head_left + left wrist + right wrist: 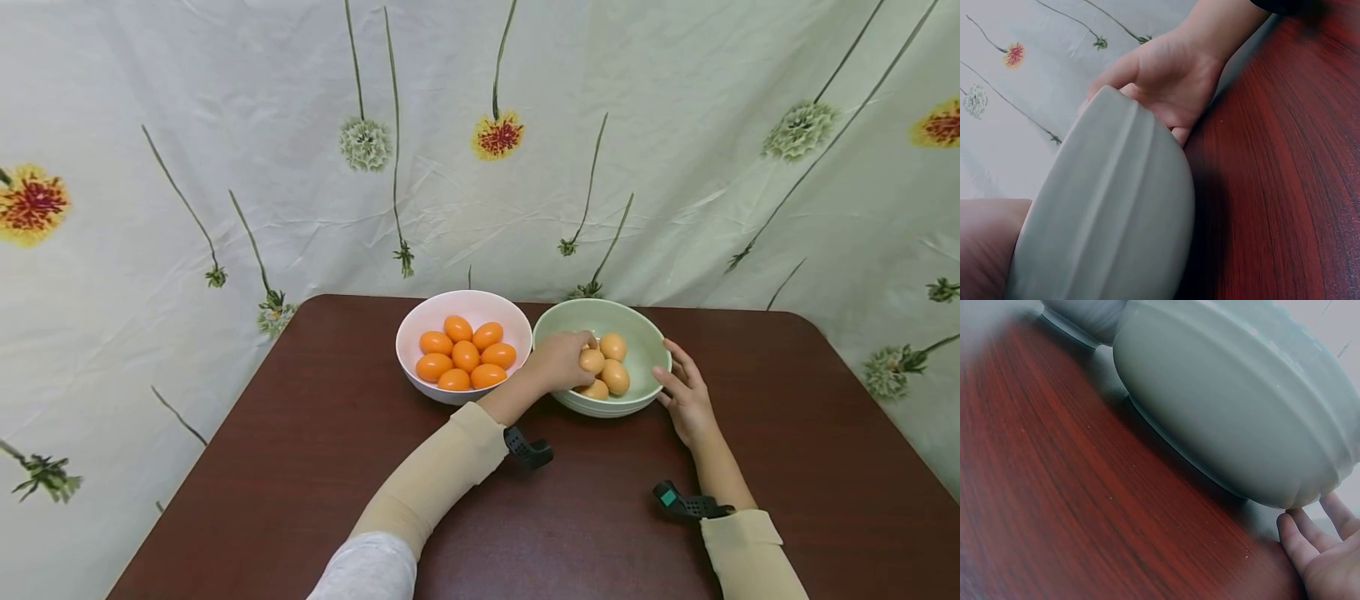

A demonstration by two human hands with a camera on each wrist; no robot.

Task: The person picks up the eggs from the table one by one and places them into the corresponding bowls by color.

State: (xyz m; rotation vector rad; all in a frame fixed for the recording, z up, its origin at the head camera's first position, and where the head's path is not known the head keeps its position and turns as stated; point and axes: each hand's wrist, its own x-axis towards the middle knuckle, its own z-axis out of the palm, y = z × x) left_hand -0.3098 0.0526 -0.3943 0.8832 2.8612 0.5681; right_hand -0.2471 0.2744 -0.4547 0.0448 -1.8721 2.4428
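In the head view, my left hand (pixel 558 361) reaches into a pale green bowl (pixel 647 337) and pinches a light-brown egg (pixel 592 361) between thumb and fingers. Several more brown eggs (pixel 616 377) lie around it in the bowl. At the bowl's right side, my right hand (pixel 688 404) grips the rim, thumb at the edge and fingers along the outside. The left wrist view shows the ridged outer wall of the bowl (pixel 1110 206), with my right hand (pixel 1169 81) at its rim. In the right wrist view, my right fingertips (pixel 1296 540) touch the bowl's underside.
Left of the green bowl stands a pink-white bowl (pixel 408 354) with several glossy orange egg-shaped things (pixel 465 356). The two bowls stand close together near the back edge of the dark reddish-brown table (pixel 570 517). Behind hangs a pale flowered cloth (pixel 285 108).
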